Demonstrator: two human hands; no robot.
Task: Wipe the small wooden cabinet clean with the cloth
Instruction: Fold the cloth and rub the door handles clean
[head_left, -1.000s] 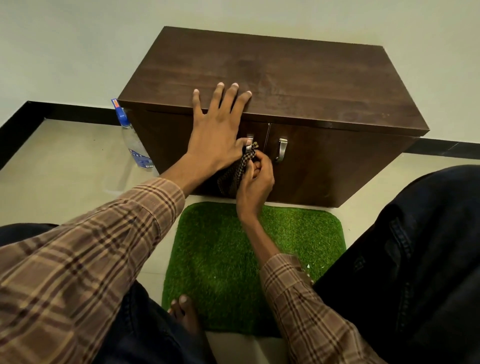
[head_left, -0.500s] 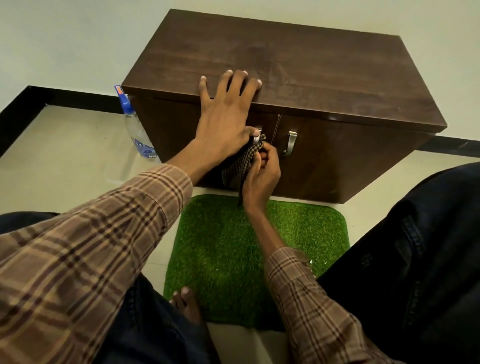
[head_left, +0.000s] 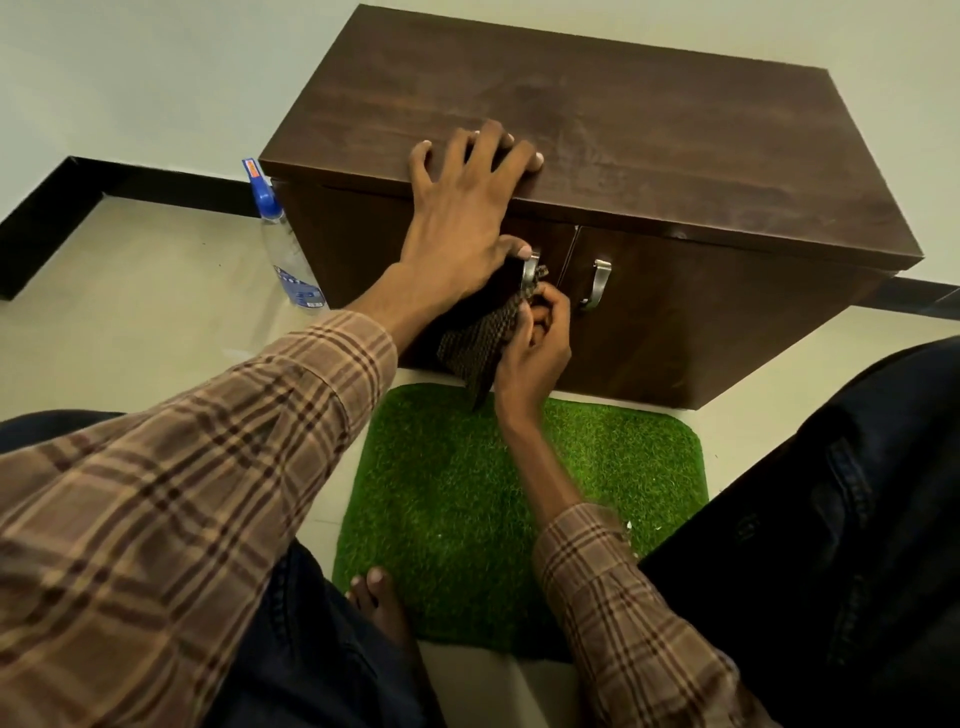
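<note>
Under my spread left hand (head_left: 462, 218): cabinet (head_left: 649, 140) top edge; my right hand (head_left: 530, 348) pinches cloth (head_left: 483, 343) against door handle (head_left: 529, 273).

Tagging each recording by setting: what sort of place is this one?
Probably a room in a home or small office, at floor level: a small wooden cabinet against a plain wall, pale floor tiles with dark skirting, and a green grass-like mat.
</note>
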